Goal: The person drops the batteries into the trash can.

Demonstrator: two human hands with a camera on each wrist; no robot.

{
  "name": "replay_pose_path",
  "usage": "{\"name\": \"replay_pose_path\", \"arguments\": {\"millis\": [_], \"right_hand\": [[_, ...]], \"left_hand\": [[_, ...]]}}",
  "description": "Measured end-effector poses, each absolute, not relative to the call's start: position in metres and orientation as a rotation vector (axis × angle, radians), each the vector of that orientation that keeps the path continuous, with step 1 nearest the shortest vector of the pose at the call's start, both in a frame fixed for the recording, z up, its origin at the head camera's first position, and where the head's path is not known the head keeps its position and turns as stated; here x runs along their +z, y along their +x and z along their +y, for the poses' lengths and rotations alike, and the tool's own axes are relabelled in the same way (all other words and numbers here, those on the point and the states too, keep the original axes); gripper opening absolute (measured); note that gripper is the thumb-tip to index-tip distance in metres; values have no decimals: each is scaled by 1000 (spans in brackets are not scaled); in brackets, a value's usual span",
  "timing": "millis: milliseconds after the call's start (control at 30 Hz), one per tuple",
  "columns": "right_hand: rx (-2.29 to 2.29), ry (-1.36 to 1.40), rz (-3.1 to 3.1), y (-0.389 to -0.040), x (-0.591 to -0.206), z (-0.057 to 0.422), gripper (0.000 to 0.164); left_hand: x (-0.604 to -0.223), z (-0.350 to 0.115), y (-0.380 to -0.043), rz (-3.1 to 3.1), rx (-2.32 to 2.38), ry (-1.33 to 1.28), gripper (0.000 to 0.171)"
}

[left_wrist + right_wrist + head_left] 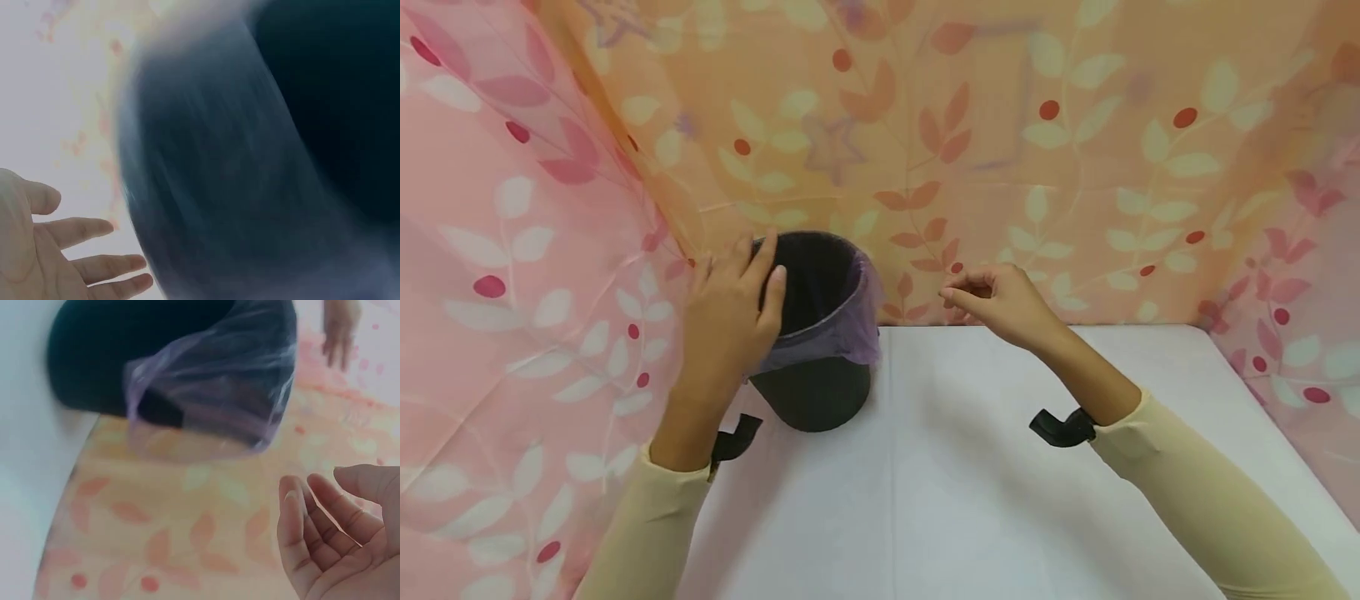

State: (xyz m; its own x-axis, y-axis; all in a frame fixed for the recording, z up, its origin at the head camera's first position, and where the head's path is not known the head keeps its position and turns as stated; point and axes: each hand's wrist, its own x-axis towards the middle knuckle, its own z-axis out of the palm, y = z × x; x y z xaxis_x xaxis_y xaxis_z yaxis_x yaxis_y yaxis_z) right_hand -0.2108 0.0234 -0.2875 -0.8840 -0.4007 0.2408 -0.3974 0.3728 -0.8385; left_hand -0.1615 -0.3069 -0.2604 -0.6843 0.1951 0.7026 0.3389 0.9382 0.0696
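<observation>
A black bin [808, 396] stands upright on the white table, its mouth tilted toward the head camera. Over its rim folds a thin, see-through purple bin bag [853, 329], loose on the outside; the right wrist view shows the bag's gathered edge [206, 447]. My left hand [730, 308] is at the bin's left rim, fingers spread and fairly straight; whether they touch the rim I cannot tell. In the left wrist view these fingers [84, 231] hold nothing. To the right of the bin, my right hand [996, 304] hovers with loosely bent fingers [294, 519] and nothing between them.
White cloth covers the table [955, 500]. Behind it hangs an orange leaf-patterned curtain [1000, 175], with pink patterned cloth [512, 333] on the left and another pink cloth [1300, 317] on the right. Black curved pieces [1063, 427] sit at both wrists.
</observation>
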Motion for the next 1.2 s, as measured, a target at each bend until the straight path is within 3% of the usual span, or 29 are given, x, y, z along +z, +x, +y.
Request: {"name": "replay_pose_path", "arguments": {"millis": [233,467,767,1033,1200], "right_hand": [[-1431,-756,2891,-211,-307,43,20],[-1101,-600,3161,-216,-327,64,34],[-675,-528,3380,-240,-373,98,56],[-280,-370,3474,-263,-418,109,90],[-247,-270,3453,-267,-436,107,93]], "left_hand": [[-284,-238,-159,-2361,-274,-627,52],[-331,-174,-180,-2500,-313,-794,59],[-402,-138,-244,-2742,-175,-612,67],[-434,-130,-265,-2815,-56,-495,84],[-452,-129,-274,-2801,-40,-440,90]]}}
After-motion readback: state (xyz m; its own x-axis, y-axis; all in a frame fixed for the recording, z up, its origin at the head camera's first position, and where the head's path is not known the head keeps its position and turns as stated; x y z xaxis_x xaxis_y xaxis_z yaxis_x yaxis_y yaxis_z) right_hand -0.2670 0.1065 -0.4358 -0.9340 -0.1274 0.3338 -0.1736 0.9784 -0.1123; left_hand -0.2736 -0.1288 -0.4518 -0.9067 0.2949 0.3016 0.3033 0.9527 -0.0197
